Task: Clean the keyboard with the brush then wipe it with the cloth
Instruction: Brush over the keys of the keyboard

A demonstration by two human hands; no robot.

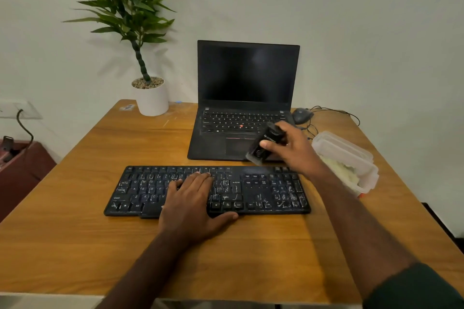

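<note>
A black full-size keyboard [261, 190] lies across the middle of the wooden table [75, 233], dusty on its keys. My left hand [193, 203] rests flat on its middle keys, fingers straight, thumb at the front edge. My right hand [291, 145] grips a small black brush [261, 148], held in the air just behind the keyboard's right half, bristle end pointing down-left. A clear plastic container [351, 158] at the right holds what looks like a pale cloth [344, 170].
An open black laptop [246, 98] stands behind the keyboard, right under the brush. A mouse [301, 115] with its cable lies to the laptop's right. A potted plant [150, 95] stands at the back left of the table. The wall is close behind.
</note>
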